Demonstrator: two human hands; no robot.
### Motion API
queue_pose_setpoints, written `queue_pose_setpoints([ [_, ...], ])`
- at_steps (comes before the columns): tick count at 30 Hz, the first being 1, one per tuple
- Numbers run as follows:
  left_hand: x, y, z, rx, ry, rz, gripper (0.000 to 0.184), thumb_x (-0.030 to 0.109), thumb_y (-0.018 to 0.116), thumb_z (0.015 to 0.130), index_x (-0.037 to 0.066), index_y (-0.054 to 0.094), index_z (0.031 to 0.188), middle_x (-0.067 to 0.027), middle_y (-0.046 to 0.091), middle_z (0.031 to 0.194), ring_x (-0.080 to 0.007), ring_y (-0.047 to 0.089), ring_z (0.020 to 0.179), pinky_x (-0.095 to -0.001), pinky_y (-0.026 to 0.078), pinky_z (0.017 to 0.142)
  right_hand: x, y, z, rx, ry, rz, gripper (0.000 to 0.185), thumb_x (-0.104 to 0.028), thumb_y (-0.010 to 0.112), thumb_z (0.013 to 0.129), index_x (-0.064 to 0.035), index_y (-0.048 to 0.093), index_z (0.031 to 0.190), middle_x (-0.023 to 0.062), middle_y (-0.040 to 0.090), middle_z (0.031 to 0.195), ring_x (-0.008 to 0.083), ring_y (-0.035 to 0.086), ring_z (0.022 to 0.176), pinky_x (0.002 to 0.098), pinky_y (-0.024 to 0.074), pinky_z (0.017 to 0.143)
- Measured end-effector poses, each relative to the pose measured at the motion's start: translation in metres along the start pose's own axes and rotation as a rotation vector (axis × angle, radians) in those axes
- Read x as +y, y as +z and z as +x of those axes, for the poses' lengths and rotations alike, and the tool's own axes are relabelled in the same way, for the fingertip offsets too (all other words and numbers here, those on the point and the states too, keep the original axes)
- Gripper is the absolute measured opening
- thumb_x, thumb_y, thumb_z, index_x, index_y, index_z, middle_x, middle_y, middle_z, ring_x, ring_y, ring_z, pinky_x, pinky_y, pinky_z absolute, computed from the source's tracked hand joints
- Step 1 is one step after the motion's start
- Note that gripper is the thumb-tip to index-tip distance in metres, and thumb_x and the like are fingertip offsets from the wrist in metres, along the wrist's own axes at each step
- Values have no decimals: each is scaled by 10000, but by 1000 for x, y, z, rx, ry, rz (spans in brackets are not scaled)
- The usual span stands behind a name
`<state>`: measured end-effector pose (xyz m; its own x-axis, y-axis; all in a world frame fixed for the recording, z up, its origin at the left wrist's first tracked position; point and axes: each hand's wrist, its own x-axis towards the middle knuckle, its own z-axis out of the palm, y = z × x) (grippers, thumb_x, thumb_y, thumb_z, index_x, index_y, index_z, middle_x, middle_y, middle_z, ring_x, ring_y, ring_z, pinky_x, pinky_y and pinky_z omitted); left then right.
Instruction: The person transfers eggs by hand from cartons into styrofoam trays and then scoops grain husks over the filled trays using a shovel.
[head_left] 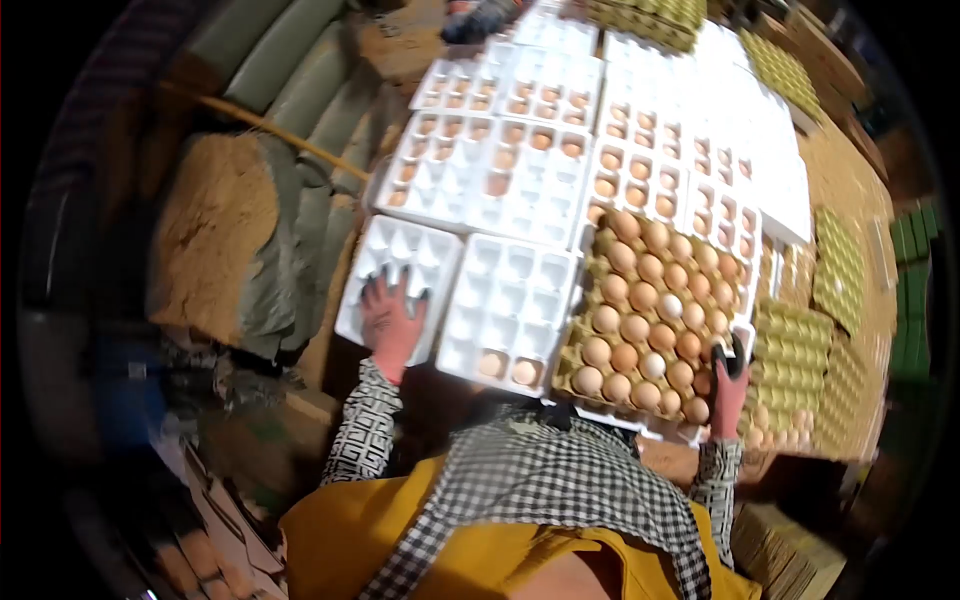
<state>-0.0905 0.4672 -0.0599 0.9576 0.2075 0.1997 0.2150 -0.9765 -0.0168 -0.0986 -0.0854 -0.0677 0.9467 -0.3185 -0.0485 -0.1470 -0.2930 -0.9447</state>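
My left hand (390, 322), in a pink glove with dark fingertips, lies spread on a white foam egg tray (441, 240) whose visible cups hold no eggs. Beside it is a second foam tray (457, 325) with two eggs (508, 368) in its near end. To the right, a yellowish pulp egg tray (568, 372) full of brown and paler eggs (634, 328) sits over the foam trays. My right hand (731, 385), gloved the same way, has its fingers curled at the right edge of this pulp tray; its fingertips are partly hard to make out.
More foam trays (535, 205), some partly filled with eggs, cover the table farther back. Pulp trays (790, 345) stand at the right and a stack (650, 20) at the far end. Grey-green rolled sacks (300, 90) and a large sack (215, 240) lie left.
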Motion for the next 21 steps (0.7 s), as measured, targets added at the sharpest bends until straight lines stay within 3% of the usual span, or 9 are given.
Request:
queue_pose_setpoints([
  [4,11,55,12,-197,-351,-48,565,387,515,957,157,401,1460,-252,285,1506,-535,277,1344,-637,198,1104,-20,-9,-8,-39,172,-381,618,-142,676,865,-78,449,1437,133,604,1265,216,600,1060,339,465,950],
  [7,27,49,29,-137,-476,-205,592,398,559,934,125,423,1441,-257,280,1502,-515,258,1361,-628,184,1115,-61,-6,-3,-7,5,-710,574,-259,697,857,-92,516,1375,169,605,1254,317,603,1107,415,461,965],
  [8,35,37,30,-104,-429,-237,601,392,576,923,116,428,1436,-258,282,1501,-500,256,1368,-614,189,1119,-78,0,4,49,-88,-921,557,-275,703,852,-94,539,1353,172,609,1240,335,598,1115,426,457,970],
  [11,93,-26,43,77,-215,-328,586,296,653,880,64,480,1389,-254,405,1430,-408,356,1348,-503,269,1125,-117,36,51,-38,-296,-521,635,-293,754,782,-75,546,1341,167,601,1272,332,569,1174,425,445,992],
  [13,137,-34,74,41,103,-902,503,187,675,871,24,541,1328,-211,598,1212,-341,573,1127,-380,441,991,-126,79,94,-160,-581,-681,754,-337,765,777,-128,453,1430,180,543,1357,360,477,1291,464,331,1118],
  [14,171,-39,89,-138,88,-1065,513,244,667,882,44,539,1337,-218,595,1216,-345,596,1085,-386,467,951,-141,99,109,-302,-502,-869,804,-372,767,772,-161,407,1460,180,502,1402,363,428,1338,499,282,1146],
  [16,226,-41,116,-202,277,-715,570,329,637,900,146,481,1416,-199,598,1200,-330,618,1094,-402,475,950,-115,134,143,-493,-712,-1042,806,-347,792,729,-161,441,1431,155,587,1270,333,532,1225,466,368,1090],
  [18,265,-22,136,-359,323,-602,609,466,589,893,162,484,1410,-204,611,1140,-355,608,1077,-445,471,932,-126,134,154,-724,-470,-924,725,-266,796,712,-143,513,1368,131,647,1122,281,618,1059,392,471,967],
  [21,296,-26,137,-386,484,-243,585,480,628,863,144,536,1332,-162,630,1127,-318,624,1043,-407,489,883,-126,91,141,-342,-473,-248,438,-126,711,768,-79,625,1196,103,653,976,184,640,902,328,530,802],
])
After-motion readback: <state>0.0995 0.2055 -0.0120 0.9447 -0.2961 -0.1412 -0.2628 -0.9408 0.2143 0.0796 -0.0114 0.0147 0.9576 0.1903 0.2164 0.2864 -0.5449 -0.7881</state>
